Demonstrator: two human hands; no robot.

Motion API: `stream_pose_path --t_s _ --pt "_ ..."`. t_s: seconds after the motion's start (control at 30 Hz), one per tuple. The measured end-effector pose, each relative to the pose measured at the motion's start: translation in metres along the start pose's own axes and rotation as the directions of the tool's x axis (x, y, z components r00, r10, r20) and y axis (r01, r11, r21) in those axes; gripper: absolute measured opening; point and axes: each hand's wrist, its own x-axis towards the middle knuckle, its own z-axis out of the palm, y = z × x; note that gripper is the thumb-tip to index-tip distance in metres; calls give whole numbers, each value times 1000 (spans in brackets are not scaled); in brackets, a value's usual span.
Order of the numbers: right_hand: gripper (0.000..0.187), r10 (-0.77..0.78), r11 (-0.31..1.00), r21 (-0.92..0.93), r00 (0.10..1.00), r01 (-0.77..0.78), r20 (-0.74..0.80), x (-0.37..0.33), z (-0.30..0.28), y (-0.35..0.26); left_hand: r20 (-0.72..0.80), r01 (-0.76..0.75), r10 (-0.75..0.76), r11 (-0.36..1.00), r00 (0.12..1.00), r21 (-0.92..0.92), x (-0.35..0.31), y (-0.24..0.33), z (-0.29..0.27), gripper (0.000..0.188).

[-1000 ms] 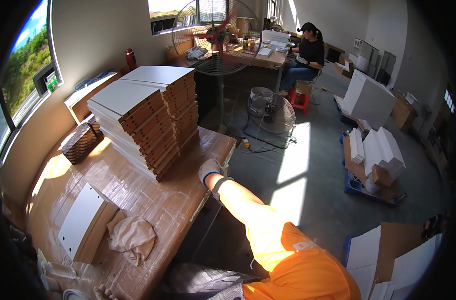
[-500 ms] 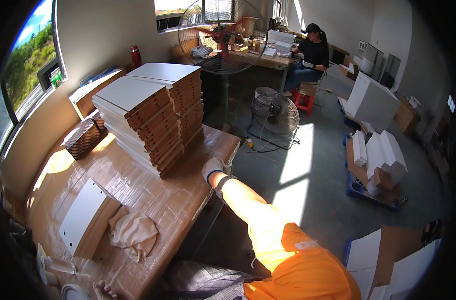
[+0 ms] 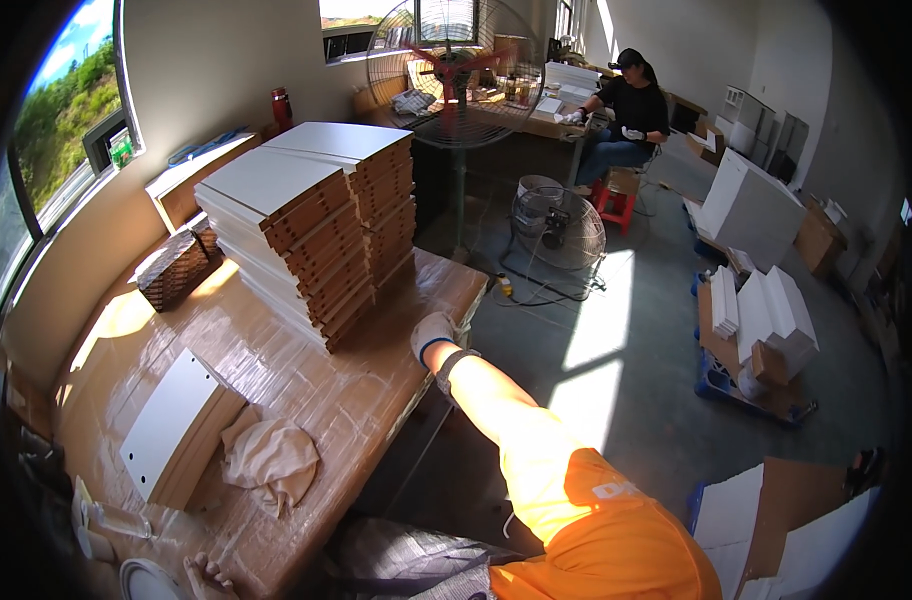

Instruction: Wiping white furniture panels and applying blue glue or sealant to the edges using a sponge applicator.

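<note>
1. The right hand (image 3: 433, 338), in a pale glove with a blue edge, rests on the table (image 3: 326, 400) near the middle of the frame. Its fingertips are hard to see, so I cannot tell if they are bent or straight.
2. The left hand (image 3: 208, 578) is at the bottom left, just beside a round tub (image 3: 148, 580). Its fingers look a bit bent, but I cannot tell if they grip anything.
3. Two tall stacks of boards (image 3: 321, 245) stand side by side, left of the right hand and apart from it. The tops are white and the ends are brown.
4. A small pile of white boards (image 3: 176, 430) lies at the lower left, with black dots on top. A crumpled cloth (image 3: 271, 460) is right beside it.
5. The orange shirt (image 3: 616, 545) has a white mark (image 3: 614, 491), too blurry to read.
6. At the top right, a person in black (image 3: 631, 110) sits on a red stool (image 3: 614, 205).
</note>
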Motion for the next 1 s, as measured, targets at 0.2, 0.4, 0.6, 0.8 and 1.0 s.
stream_pose_path --t_s 0.2,0.4,0.6,0.8,1.0 --pt "25 22 1000 -4 995 -22 92 -7 -7 -2 16 -4 4 1000 1000 4 1 0 -2 21" --pt "23 25 998 -55 994 -19 106 -7 -8 -2 58 -85 87 996 995 -35 35 -18 -37 27" --pt "23 25 996 -88 989 -12 146 -5 -11 -5 23 -180 183 979 983 -96 42 -27 -41 31" --pt "24 29 983 -181 995 -12 92 -8 -6 -8 25 -228 235 958 972 -173 19 -21 -22 34" --pt "24 31 942 -331 996 -57 -82 -11 1 -14 102 -176 193 972 976 -153 26 -24 -35 36"
